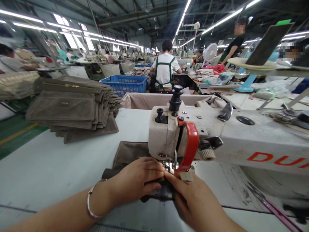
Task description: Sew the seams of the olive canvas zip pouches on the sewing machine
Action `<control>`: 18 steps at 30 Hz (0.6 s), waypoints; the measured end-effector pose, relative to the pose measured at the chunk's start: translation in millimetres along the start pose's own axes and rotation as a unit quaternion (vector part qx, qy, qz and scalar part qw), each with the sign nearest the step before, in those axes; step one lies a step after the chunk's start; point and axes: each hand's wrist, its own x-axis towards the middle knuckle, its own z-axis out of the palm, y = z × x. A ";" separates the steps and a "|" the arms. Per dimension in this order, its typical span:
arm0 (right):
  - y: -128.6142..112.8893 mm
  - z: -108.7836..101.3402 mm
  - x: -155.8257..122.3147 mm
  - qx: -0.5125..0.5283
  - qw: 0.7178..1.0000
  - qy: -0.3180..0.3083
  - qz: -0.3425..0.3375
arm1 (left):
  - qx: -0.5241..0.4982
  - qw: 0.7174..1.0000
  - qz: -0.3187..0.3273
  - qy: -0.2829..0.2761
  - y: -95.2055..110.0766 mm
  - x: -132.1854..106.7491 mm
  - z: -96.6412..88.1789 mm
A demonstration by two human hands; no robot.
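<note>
My left hand [136, 180], with a silver bangle on its wrist, lies curled over a dark brown fabric piece [127, 153] under the head of a white sewing machine [217, 138]. Its fingertips press the cloth right at the needle and presser foot [172, 165]. From the lower right my right hand [193, 199] comes in, its fingers closed on the near edge of the same piece just in front of the needle. A red guard [190, 146] curves down over the needle area. Much of the fabric is hidden beneath both hands.
A tall stack of folded brown fabric pieces [72, 108] sits at the left of the white table [48, 167]. Behind are a blue crate [124, 84], a cloth-lined bin [149, 100] and a person in a green apron [165, 69] seated facing away. Other workers sit farther off.
</note>
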 end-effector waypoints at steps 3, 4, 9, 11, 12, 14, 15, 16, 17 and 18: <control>-1.6 -5.6 1.0 0.020 0.999 0.032 0.016 | 0.044 0.999 0.014 0.027 -4.1 -3.5 -0.4; -1.5 -7.0 1.8 0.018 0.998 0.046 0.031 | 0.052 0.998 0.020 0.037 -6.1 -5.8 -0.7; 4.3 -6.4 7.1 -0.058 0.994 0.066 0.070 | -0.011 0.997 0.004 0.077 -16.4 -16.2 -2.2; 7.0 -5.6 8.5 -0.092 0.992 0.053 0.068 | -0.025 0.997 -0.016 0.072 -16.6 -16.3 -2.0; 8.2 -5.8 8.6 -0.106 0.991 0.044 0.067 | -0.026 0.997 -0.027 0.065 -15.6 -15.5 -1.7; 9.5 -7.4 7.9 -0.126 0.989 0.029 0.072 | -0.030 0.996 -0.058 0.057 -12.3 -12.9 -0.8; 9.6 -8.5 7.3 -0.130 0.988 0.026 0.075 | -0.038 0.995 -0.079 0.056 -10.6 -11.6 -0.2; 9.1 -9.5 6.7 -0.126 0.989 0.028 0.075 | -0.050 0.992 -0.102 0.057 -9.0 -10.4 0.5; 8.2 -10.3 6.4 -0.115 0.990 0.034 0.070 | -0.067 0.988 -0.125 0.059 -7.7 -9.5 1.3; 6.8 -10.9 6.2 -0.097 0.993 0.041 0.058 | -0.084 0.984 -0.142 0.060 -6.9 -8.9 2.2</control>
